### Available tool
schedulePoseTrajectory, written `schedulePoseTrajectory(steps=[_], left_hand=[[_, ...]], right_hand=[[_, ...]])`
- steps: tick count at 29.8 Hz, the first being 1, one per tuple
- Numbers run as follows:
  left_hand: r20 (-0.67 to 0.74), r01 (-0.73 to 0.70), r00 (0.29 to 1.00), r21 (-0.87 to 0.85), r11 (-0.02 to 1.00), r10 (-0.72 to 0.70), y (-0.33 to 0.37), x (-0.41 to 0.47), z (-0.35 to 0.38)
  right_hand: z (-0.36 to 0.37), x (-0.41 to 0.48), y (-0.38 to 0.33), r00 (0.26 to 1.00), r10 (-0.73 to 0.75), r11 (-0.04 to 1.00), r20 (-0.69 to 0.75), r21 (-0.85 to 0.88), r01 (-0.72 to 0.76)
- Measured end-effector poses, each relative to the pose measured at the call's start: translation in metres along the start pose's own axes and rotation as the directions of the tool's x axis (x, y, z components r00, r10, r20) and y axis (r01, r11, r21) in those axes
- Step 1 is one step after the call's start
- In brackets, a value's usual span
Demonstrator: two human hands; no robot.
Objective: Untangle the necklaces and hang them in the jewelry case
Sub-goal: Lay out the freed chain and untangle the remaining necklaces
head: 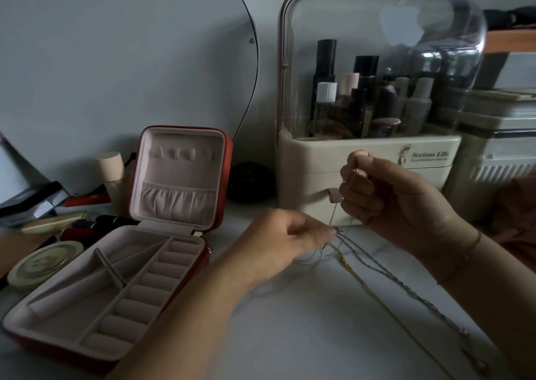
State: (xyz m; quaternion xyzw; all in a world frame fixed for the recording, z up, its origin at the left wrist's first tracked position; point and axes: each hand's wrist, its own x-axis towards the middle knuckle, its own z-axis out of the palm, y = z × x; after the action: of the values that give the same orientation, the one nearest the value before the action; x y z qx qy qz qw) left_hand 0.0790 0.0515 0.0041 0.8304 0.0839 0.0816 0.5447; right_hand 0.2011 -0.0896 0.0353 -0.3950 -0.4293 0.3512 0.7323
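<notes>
Necklaces (338,245), silver and gold, sit knotted together at centre right of the frame, held just above a pale tabletop (290,327). Their loose lengths trail across it toward the lower right corner.

At far left, a round tin (43,263) lies flat among scattered cosmetics. Just beside it, a red jewelry case (66,310) stands open at lower left. Its pink-lined tray faces up and its lid is upright, showing a row of small tabs above a gathered pocket.

At centre, the person's left hand (278,243) reaches in from the bottom edge. Its fingers are curled, and the thumb and fingertips pinch the chains at the knot.

To the right and higher, the right hand (385,200) has its fingers folded. Thumb and forefinger nip one thin silver strand, which hangs down to the left hand's pinch. A slim bracelet (475,243) circles the right wrist.

Behind both hands, a cream organiser (377,153) marked "Serious Life" fills the upper right. Bottles (362,95) stand under its clear dome.
</notes>
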Motion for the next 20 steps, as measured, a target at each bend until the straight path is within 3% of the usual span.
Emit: schedulePoseTrajectory(steps=[4,11,20], left_hand=[[0.009,-0.051,0.999,0.036,0.998,0.051,-0.004,-0.001,0.009],[-0.107,-0.048,0.994,-0.165,0.985,0.031,0.004,-0.002,0.0],[-0.175,-0.136,0.983,-0.519,0.844,0.051,0.015,-0.003,-0.009]], right_hand=[[0.0,0.001,-0.003,1.0,-0.021,0.999,0.022,0.032,0.021],[-0.002,0.0,-0.009,0.999,-0.038,0.998,-0.022,0.039,0.039],[0.007,-0.002,0.007,0.985,0.116,0.906,-0.127,-0.393,-0.157]])
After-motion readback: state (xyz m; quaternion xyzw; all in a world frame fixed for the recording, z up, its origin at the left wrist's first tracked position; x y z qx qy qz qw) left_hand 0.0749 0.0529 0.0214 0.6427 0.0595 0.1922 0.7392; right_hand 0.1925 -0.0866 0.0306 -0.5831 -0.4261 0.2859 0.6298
